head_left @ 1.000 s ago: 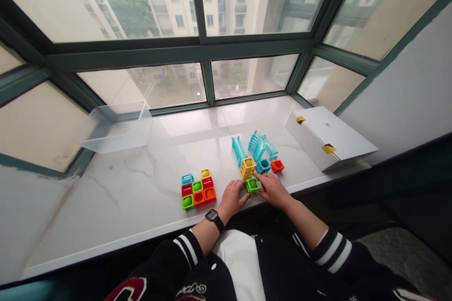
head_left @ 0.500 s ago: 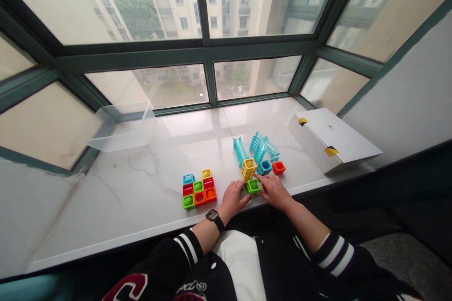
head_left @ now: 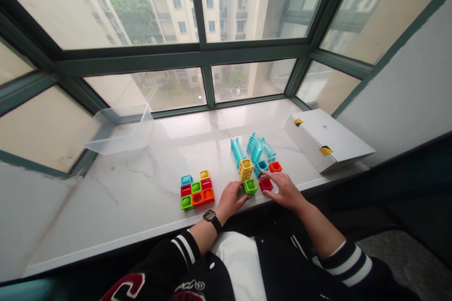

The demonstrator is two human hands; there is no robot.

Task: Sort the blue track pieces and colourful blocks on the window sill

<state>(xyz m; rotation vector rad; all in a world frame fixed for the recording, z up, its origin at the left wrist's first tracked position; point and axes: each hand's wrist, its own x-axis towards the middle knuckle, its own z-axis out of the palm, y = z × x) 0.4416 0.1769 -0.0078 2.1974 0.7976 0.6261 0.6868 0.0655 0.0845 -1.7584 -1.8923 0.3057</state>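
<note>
My left hand [head_left: 231, 200] rests on the sill, its thumb and fingertips at the near and left sides of a green cube block [head_left: 250, 187], loosely gripping it. Spread out over a red cube block [head_left: 265, 185], my right hand [head_left: 285, 191] has its thumb by the block's near side and its forefinger beyond it, close to a blue cube block [head_left: 261, 168]. A yellow block tower [head_left: 246, 169] stands just behind the green block. To the right of the blue one lies an orange-red block [head_left: 275, 167].
Several translucent teal track pieces [head_left: 256, 146] lie behind the blocks. A group of coloured cubes [head_left: 196, 187] sits to the left. A clear plastic bin [head_left: 123, 143] is at the back left, and a white box [head_left: 326, 138] with yellow-black tape at the right. The sill's front edge runs close to my wrists.
My right hand has come off the green block and moved right, opening over the red block. My left hand stays by the green block. The view has shifted slightly.
</note>
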